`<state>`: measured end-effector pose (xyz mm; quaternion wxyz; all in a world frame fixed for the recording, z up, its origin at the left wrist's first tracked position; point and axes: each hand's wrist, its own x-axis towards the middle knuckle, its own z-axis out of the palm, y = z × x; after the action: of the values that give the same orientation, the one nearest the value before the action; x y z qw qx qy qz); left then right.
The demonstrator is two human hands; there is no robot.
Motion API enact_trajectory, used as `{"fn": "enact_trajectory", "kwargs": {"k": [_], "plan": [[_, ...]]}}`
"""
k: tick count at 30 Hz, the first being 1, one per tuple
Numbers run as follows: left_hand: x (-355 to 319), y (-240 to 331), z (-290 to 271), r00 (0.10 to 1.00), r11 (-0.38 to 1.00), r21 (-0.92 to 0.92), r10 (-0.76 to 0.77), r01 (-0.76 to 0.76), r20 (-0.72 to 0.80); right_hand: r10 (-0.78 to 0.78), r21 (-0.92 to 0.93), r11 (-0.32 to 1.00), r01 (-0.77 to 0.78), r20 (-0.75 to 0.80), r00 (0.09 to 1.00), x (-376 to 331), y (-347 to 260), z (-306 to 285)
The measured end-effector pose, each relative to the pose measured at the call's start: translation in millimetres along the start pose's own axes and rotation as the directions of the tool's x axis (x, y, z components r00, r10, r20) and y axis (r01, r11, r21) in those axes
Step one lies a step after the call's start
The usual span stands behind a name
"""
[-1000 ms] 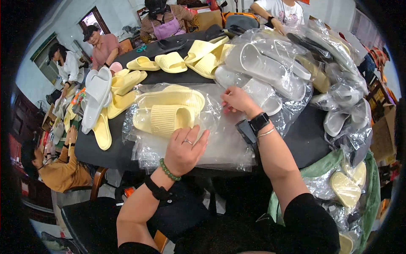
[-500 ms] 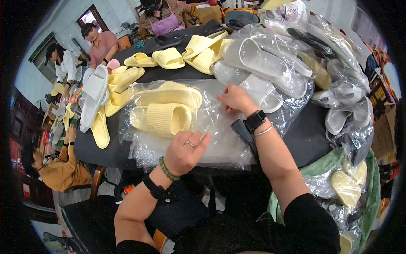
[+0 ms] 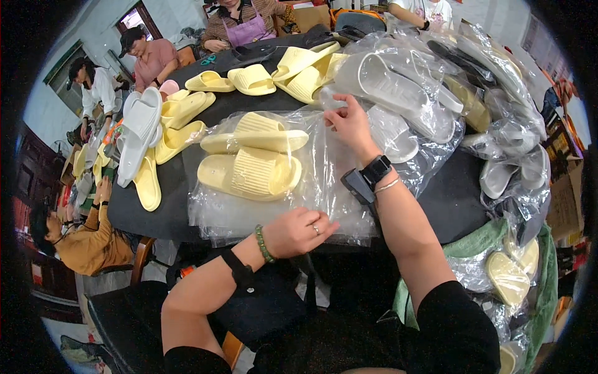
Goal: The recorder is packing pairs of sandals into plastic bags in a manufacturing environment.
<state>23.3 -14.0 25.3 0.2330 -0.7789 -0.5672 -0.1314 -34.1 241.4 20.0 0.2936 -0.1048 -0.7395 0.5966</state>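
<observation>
though under slippers [image 3: 254, 171], black table [image 3: 455, 209], seemingly pale walls [image 3: 176, 17]

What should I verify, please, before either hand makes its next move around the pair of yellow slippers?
1. Pair together: ok; the two yellow slippers lie side by side.
2. Pair fully enclosed by the clear plastic: cannot tell.
3. Plastic smooth: not ok; it is creased to the right of the pair.
4. Left hand off the slippers: ok; it is at the plastic's near edge.
5. Right hand gripping plastic: cannot tell.
6. Bagged grey slippers untouched by the right hand: cannot tell.
</observation>
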Motion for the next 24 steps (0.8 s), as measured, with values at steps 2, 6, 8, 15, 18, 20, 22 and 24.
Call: {"fn": "enact_trajectory", "kwargs": {"k": [2,6,8,15,18,20,22,24], "plan": [[7,0,6,0.998,0.997,-0.076,0.009,-0.004,0.062,-0.003,0.025,1.0,0.004,-0.043,0.999,1,4,1],[11,2,4,0.988,0.998,-0.06,0.017,-0.008,0.153,-0.006,0.072,0.997,0.012,-0.073,0.997,2,2,1],[10,3,4,0.994,0.998,-0.064,-0.013,0.02,0.112,-0.045,0.047,0.998,0.052,-0.124,0.991,3,-3,-2],[9,4,5,0.989,0.995,-0.095,-0.025,0.039,0.148,-0.326,-0.536,0.812,0.228,-0.094,0.941,0,-4,-14],[11,-2,-16,1.0,1.0,-0.004,-0.006,0.006,0.004,-0.652,-0.592,0.623,0.511,-0.033,0.757,-8,-30,-24],[8,-9,-42,0.967,0.988,-0.009,-0.154,0.155,-0.202,-0.486,-0.441,0.771,0.459,0.057,0.872,-25,-54,-29],[-16,-26,-55,0.866,0.935,0.062,-0.298,0.35,-0.401,-0.107,-0.32,0.921,0.224,0.344,0.933,-39,-74,-33],[-12,-43,-88,0.701,0.798,0.1,-0.453,0.594,-0.551,-0.173,-0.397,0.842,0.366,0.444,0.879,-46,-63,-46]]}}
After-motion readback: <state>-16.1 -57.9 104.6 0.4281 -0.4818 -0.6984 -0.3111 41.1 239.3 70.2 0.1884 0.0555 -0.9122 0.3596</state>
